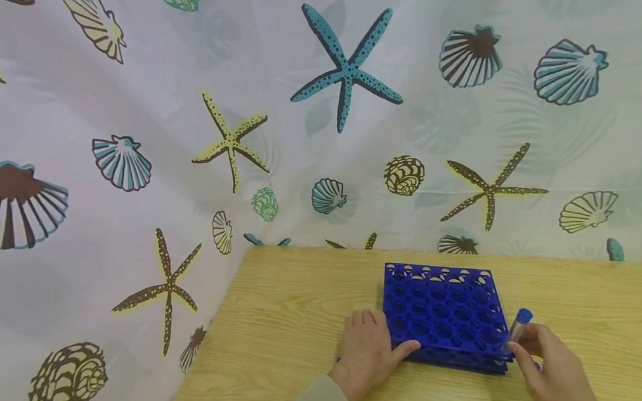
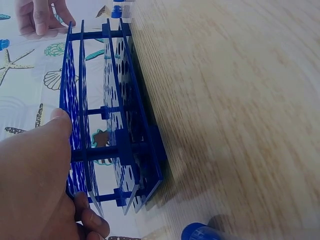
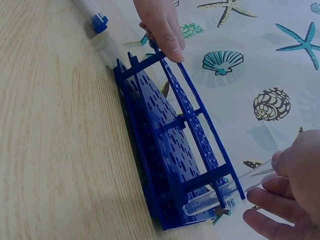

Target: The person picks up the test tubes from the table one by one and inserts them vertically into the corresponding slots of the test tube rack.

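A blue test tube rack [image 1: 442,308] with rows of round holes stands on the table. My left hand [image 1: 365,352] grips its left end, the thumb lying along the front edge of the top plate and the fingers at the side. At the front right corner my right hand [image 1: 553,365] pinches a clear test tube [image 1: 517,331] with a blue cap. In the right wrist view the lower part of this test tube [image 3: 202,203] passes through the upper plates of the rack, its rounded end inside. The tube leans slightly.
Another blue-capped tube [image 3: 99,21] lies on the table beyond the rack's left end; its blue cap [image 2: 197,232] also shows in the left wrist view. Another blue cap [image 2: 117,10] sits near the right end. A shell-patterned curtain [image 1: 295,164] borders the wood-grain table [image 1: 284,305].
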The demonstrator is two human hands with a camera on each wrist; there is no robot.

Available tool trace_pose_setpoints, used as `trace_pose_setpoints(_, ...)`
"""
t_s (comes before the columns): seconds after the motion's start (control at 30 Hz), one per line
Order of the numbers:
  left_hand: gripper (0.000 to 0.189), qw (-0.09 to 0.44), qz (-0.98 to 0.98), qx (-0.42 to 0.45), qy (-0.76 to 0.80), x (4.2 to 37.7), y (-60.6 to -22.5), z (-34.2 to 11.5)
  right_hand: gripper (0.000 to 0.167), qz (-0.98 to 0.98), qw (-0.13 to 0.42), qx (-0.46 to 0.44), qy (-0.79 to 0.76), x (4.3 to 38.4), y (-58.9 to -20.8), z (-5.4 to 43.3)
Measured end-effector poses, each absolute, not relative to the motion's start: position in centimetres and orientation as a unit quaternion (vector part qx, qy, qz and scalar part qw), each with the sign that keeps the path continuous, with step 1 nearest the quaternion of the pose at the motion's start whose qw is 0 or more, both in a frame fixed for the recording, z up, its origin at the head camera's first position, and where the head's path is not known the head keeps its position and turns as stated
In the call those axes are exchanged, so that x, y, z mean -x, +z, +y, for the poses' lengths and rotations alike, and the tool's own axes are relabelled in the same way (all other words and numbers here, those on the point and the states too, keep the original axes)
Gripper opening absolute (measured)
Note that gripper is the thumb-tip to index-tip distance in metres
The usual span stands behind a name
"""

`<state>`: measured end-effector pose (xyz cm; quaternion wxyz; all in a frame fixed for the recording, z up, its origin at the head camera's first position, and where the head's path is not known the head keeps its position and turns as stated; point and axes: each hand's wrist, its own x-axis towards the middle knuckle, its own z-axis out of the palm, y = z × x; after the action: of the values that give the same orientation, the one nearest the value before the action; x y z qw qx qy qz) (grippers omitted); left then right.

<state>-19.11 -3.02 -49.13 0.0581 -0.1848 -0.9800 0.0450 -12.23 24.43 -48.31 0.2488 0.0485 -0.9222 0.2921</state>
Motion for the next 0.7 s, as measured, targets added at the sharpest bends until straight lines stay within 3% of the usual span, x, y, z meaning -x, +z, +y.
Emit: trace_pose_setpoints(0.7,0.083,0.046,-0.981,0.186,0.042,19.13,-49.01,-3.0,0.019,-0.925,0.23,-0.028,0.3,11.92,-48.61,24.88)
